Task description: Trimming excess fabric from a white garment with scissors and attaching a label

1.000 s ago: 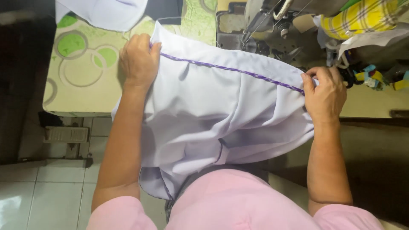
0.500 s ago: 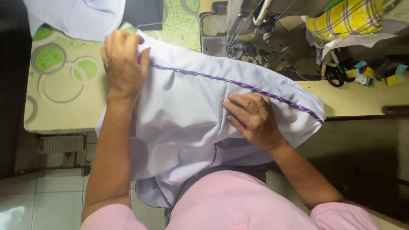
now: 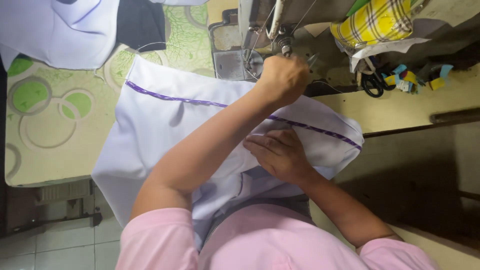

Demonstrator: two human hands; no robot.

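Here, white garment (image 3: 165, 130) under both hands

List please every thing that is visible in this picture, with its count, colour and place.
cloth: 1, white with purple trim, over the table's middle and the lap
second cloth: 1, white, top left
dark cloth: 1, black, top, beside the second cloth
table: 1, cream with green circles, left
sewing machine: 1, grey metal, top centre
plaid bundle: 1, yellow, top right
scissors: 1, black handles, right of the machine
floor tiles: pale, bottom left
shirt: 1, pink, bottom
left hand: closed, at the machine's needle area
right hand: flat on the cloth
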